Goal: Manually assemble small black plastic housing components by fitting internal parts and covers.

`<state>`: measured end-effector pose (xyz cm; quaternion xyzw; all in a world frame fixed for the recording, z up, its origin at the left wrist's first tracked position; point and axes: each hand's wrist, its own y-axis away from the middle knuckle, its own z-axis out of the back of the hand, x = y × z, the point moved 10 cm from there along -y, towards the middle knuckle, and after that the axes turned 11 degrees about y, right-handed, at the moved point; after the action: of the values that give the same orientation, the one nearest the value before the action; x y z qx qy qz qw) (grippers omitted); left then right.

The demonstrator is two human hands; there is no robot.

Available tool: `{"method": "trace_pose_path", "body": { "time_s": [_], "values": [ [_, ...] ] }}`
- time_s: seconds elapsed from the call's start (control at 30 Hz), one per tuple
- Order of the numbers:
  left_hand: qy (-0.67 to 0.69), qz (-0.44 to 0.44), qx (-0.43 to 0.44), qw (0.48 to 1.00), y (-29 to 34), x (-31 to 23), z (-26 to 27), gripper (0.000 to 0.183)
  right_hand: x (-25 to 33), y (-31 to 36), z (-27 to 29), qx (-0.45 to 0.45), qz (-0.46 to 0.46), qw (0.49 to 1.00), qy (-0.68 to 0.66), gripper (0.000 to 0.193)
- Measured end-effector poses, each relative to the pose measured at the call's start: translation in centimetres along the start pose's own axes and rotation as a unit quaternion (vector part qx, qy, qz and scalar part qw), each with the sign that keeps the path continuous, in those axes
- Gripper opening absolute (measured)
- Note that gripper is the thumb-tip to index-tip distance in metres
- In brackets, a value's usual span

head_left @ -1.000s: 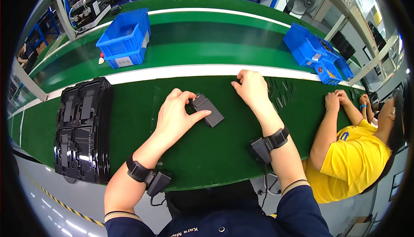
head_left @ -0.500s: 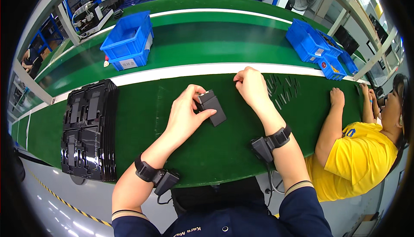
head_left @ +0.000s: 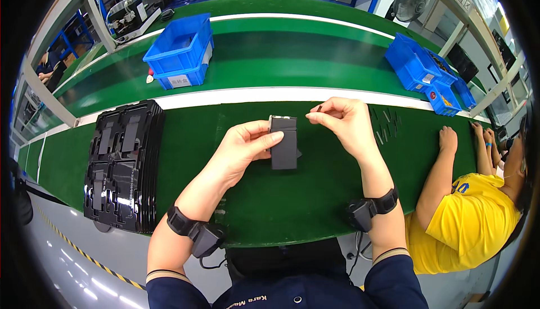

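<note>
My left hand (head_left: 246, 145) grips a dark grey rectangular block (head_left: 284, 150) upright, thumb across its front face; small light metallic bits show along its top edge. To the right of the block, my right hand (head_left: 342, 122) pinches a small dark piece (head_left: 319, 107) between thumb and forefinger, apart from the block. What that piece is I cannot make out. Several thin grey strips (head_left: 386, 124) lie scattered on the green mat (head_left: 315, 208) just beyond my right wrist.
A stack of black plastic trays (head_left: 125, 165) stands at the left. Blue bins (head_left: 181, 50) sit on the green belt at far left, and more blue bins (head_left: 413, 64) at far right. A co-worker in a yellow shirt (head_left: 467, 219) sits close on my right, an arm on the mat.
My left hand has turned the block from tilted to nearly upright. My right hand has turned over toward the block, bringing the small dark piece with it from near the strips.
</note>
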<state>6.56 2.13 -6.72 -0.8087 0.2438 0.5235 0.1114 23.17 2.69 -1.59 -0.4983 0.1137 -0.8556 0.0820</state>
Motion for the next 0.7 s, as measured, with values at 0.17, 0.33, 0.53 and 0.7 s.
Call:
{"method": "trace_pose_path", "body": {
  "time_s": [0.17,0.33,0.53,0.7],
  "values": [
    [0.058,0.034,-0.013,0.998,-0.1,0.3,0.1,0.026,0.9,0.3,0.4,-0.017,-0.025,0.999,-0.024,0.014],
    [0.008,-0.009,-0.002,1.0,0.1,-0.5,-0.3,0.028,1.5,0.2,-0.4,0.03,0.045,0.999,0.011,0.012],
    [-0.033,-0.06,0.005,0.998,0.3,-1.0,-0.5,0.036,2.4,0.7,-2.5,0.083,0.037,0.996,-0.016,0.015],
    [-0.054,-0.063,-0.004,0.997,0.3,-0.9,-0.6,0.036,0.4,1.3,-4.2,0.162,-0.057,0.979,-0.107,0.017]
  ]
}}
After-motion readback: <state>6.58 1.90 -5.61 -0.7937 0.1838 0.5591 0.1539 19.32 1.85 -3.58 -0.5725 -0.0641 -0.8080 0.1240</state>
